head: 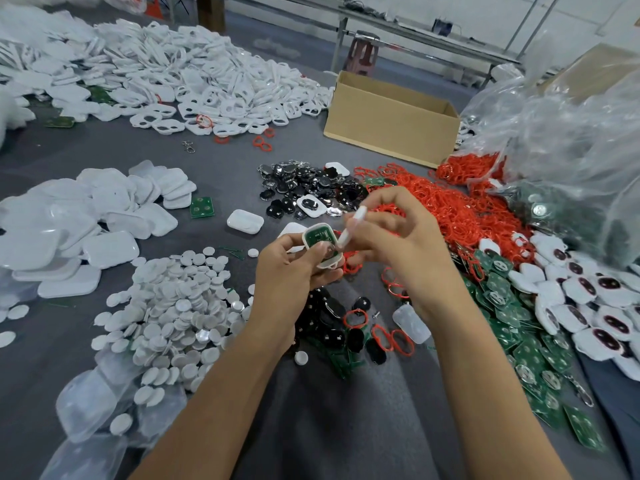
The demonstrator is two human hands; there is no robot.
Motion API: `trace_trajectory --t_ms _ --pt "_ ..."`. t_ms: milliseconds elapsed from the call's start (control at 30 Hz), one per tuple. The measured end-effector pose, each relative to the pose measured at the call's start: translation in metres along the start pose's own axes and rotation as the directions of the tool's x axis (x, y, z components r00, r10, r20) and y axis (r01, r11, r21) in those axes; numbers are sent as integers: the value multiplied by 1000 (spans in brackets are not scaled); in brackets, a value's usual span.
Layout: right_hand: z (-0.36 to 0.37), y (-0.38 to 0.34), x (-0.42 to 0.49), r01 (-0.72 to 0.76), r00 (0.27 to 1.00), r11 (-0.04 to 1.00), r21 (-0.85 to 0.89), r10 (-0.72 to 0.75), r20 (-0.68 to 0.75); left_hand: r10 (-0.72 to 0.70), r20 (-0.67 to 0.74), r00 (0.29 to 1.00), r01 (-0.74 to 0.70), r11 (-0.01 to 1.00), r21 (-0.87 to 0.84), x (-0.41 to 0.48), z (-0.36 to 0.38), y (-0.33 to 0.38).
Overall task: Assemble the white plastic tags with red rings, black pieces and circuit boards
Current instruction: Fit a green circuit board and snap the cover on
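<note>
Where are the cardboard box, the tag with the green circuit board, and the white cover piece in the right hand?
cardboard box [388, 128], head view, on its front wall.
tag with the green circuit board [319, 237], head view, on the green board.
white cover piece [353, 225], head view, on its middle.

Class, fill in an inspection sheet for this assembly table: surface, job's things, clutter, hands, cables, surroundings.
Surface: grey cloth table, piled with parts.
Job's things: white tag half with a green board in it; white piece; red rings heap; black pieces; circuit boards heap.
Clutter: white discs, cardboard box, clear plastic bags, metal clasp.
Hands: left hand holds the white tag half; right hand pinches the white piece beside it.
Cables: nothing seen on the table.
Surroundings: metal bench, red stool behind.
</note>
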State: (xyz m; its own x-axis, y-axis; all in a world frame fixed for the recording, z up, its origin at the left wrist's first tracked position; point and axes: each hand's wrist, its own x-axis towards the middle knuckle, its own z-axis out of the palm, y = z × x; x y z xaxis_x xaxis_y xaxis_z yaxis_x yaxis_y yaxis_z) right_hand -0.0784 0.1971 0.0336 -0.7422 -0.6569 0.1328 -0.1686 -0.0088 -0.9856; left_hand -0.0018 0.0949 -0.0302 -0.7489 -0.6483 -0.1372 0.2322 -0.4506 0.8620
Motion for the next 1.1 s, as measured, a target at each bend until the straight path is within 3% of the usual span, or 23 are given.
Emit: trace_trajectory --t_ms 100,167,233,267,333,367,467,800,1100 --pt "-6 -6 2 -241 965 876 418 261 10 -35 5 999 35 999 26 0 0 -1" --pt "-9 -6 3 -276 948 826 492 319 -3 -47 -4 999 47 998 40 1 0 -1" --pt "-7 -2 3 -218 965 933 285 250 -83 -50 -8 999 50 998 41 1 1 -1" --pt "-5 1 2 -156 978 987 47 161 -135 -50 -12 999 51 998 36 1 1 0" --pt "-2 4 0 -25 991 902 -430 -34 -129 -51 -28 998 52 998 20 2 0 0" --pt "0 5 -1 25 995 849 -528 -74 -73 -53 -37 998 54 999 8 2 -1 0" --pt "9 6 -3 59 998 830 -554 -58 19 -53 -38 998 53 999 -7 3 -2 -1" --pt "17 13 -2 90 993 747 -659 -120 0 41 10 999 -42 992 120 2 -5 -5" --pt "15 12 -2 40 996 780 -624 -79 -34 -4 65 998 -4 994 112 1 -3 -6"
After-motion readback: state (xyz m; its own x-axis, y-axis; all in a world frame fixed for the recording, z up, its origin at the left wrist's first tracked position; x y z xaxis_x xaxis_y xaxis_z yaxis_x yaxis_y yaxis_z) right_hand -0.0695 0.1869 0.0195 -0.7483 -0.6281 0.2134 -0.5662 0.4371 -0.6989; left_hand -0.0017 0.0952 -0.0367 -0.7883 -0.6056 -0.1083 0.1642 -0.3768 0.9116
